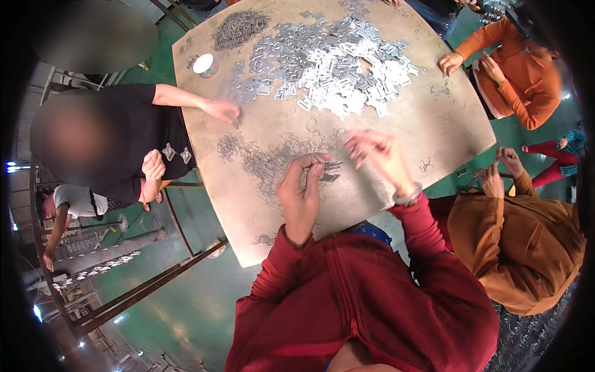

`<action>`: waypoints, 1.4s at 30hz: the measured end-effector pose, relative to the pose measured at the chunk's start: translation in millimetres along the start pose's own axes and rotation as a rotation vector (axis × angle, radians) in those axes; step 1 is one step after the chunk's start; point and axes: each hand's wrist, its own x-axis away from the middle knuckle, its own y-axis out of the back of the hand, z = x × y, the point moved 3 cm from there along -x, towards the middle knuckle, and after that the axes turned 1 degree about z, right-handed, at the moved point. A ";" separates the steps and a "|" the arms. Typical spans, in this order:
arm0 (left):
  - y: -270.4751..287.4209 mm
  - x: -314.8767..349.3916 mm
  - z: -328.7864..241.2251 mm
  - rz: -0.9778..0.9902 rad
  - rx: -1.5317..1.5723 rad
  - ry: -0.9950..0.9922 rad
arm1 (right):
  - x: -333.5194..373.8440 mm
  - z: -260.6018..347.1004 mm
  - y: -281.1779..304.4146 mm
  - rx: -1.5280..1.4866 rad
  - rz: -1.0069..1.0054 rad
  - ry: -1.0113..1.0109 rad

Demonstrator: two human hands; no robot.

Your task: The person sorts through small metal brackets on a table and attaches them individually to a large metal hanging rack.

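Observation:
My left hand [300, 192] is raised over the near part of the table, thumb and forefinger pinched together. Small dark metal pieces [331, 172] show beside its fingertips; whether they are all in the pinch is unclear. My right hand [379, 155], a band at its wrist, hovers just to the right, blurred by motion, with fingers apart and nothing visible in them. Below and left of my hands spreads a loose scatter of thin bent wire hooks [263, 158]. Farther off lies a large heap of flat silvery metal plates [347, 71].
A denser pile of wire hooks [240, 30] and a white cup [204, 65] stand on the far left of the table [446, 121]. A person in black [133, 133] reaches in from the left. People in orange [527, 80] and brown [514, 248] sit along the right.

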 end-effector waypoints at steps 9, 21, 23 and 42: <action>-3.3 3.9 -13.0 -0.008 -0.050 -0.066 | -141.8 -164.8 122.3 1.274 -0.424 -0.233; 1.8 -11.2 -11.8 0.090 0.082 -0.149 | -82.4 7.3 21.5 -0.145 0.041 -0.065; 0.4 -14.4 -8.7 0.090 0.098 -0.088 | -65.6 46.2 0.5 -0.082 0.135 -0.049; 10.4 19.7 -27.7 0.051 -0.159 -0.322 | 14.3 114.7 -33.2 0.135 -0.067 0.246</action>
